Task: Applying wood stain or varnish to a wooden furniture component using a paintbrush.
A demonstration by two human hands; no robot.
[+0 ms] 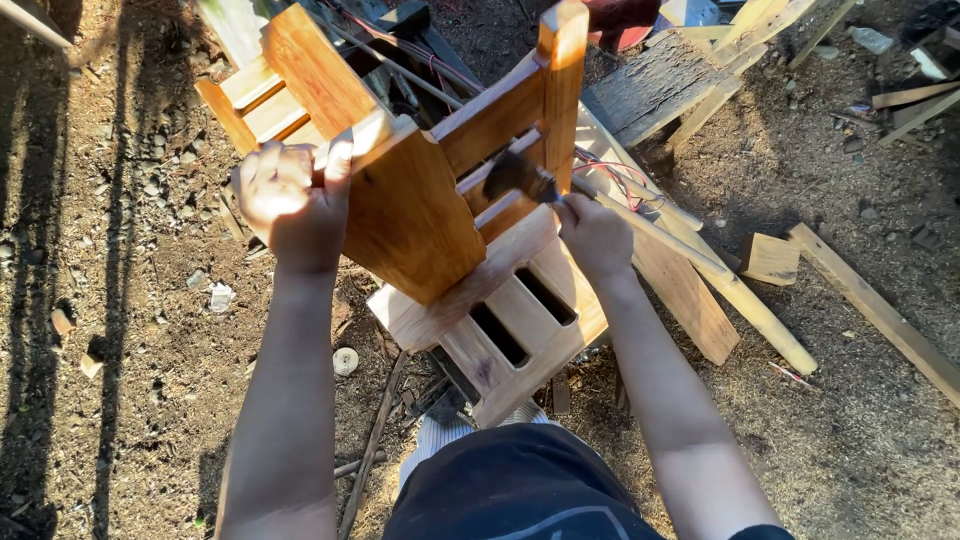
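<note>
A small wooden stool [430, 215] with slatted sides lies tipped on its side in front of me, its upper parts glossy amber, its lower slats paler. My left hand [290, 200] grips the edge of its flat board at the upper left. My right hand [597, 235] holds a paintbrush [520, 175] whose dark bristles touch a slat between the legs. My dark-clad knee [510, 485] shows below the stool.
Loose planks [700, 270] and a long batten [870, 305] lie on the dirt to the right. A rough dark board [650, 85] sits at the top right. Pebbles and wood scraps scatter the ground on the left, and red wire [620, 170] runs behind the stool.
</note>
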